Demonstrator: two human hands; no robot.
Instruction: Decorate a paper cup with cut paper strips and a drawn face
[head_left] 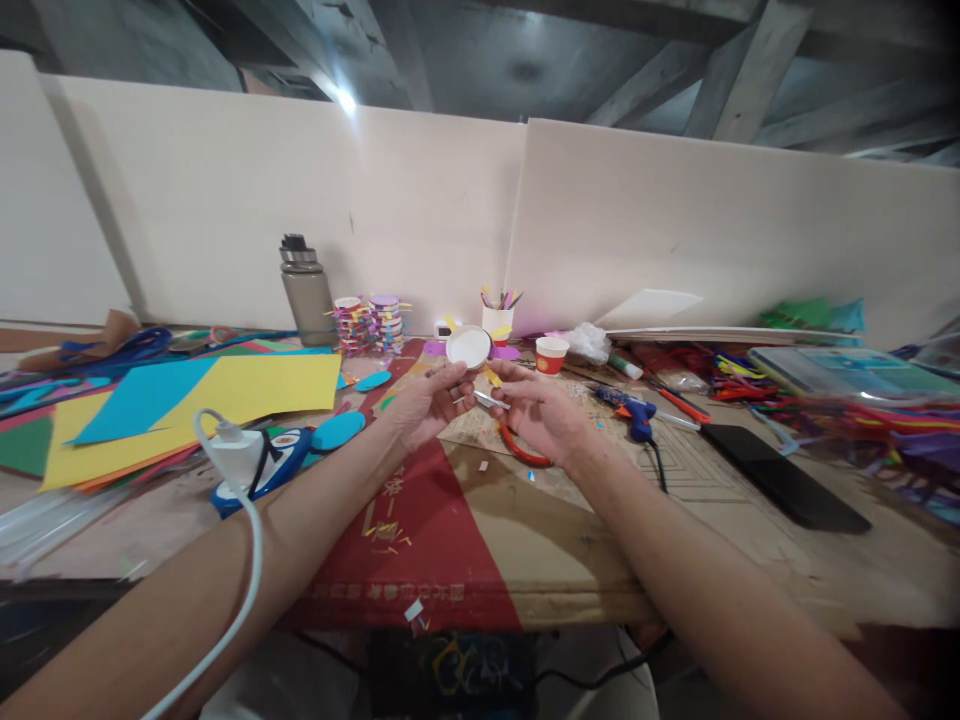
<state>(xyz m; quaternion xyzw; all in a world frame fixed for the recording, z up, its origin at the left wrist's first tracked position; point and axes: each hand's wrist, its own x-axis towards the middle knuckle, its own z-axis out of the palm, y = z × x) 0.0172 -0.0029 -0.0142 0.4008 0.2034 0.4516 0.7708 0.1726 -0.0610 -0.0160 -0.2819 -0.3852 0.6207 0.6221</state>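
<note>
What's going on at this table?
A person's left hand holds up a round white piece above the cardboard-topped table. The right hand is close beside it, an orange-handled tool showing under it; whether it is gripped is hard to tell. A red paper cup stands beyond, a blue glue gun lies rightward and a yellow sheet leftward.

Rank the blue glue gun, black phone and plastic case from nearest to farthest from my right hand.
From your right hand:
1. Blue glue gun, to its right.
2. Black phone, farther right.
3. Plastic case, far right, behind the phone.
</note>
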